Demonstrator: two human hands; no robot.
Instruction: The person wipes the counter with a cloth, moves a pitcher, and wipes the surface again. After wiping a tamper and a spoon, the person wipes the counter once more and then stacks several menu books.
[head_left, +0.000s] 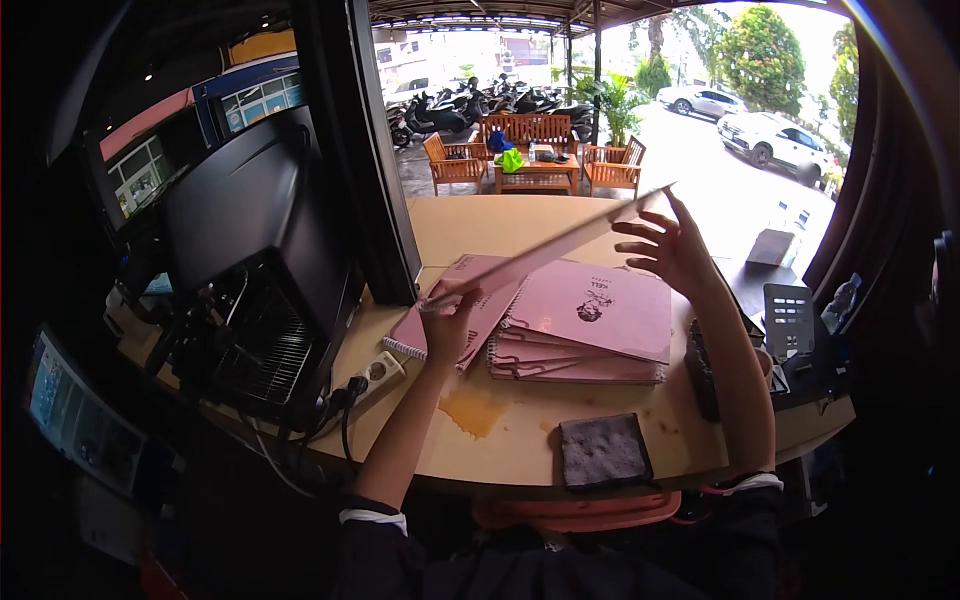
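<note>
My left hand (450, 325) is closed around the lower left end of a thin pink book (550, 250), held tilted and almost edge-on above the counter. At the book's raised right end is my right hand (670, 245), its fingers spread apart and one digit at the corner. Beneath lies a stack of pink spiral-bound books (585, 310), the top cover printed with a drawing and lettering. To its left, another pink spiral-bound book (410, 330) lies at an angle, partly hidden by my left hand and the raised book.
A folded grey cloth (604, 450) lies near the counter's front edge, close to an orange-brown wet patch (472, 411). A white power strip (378, 376) with a plug and cables sits left, beside a black monitor (240, 190). A dark stand (789, 318) is at right.
</note>
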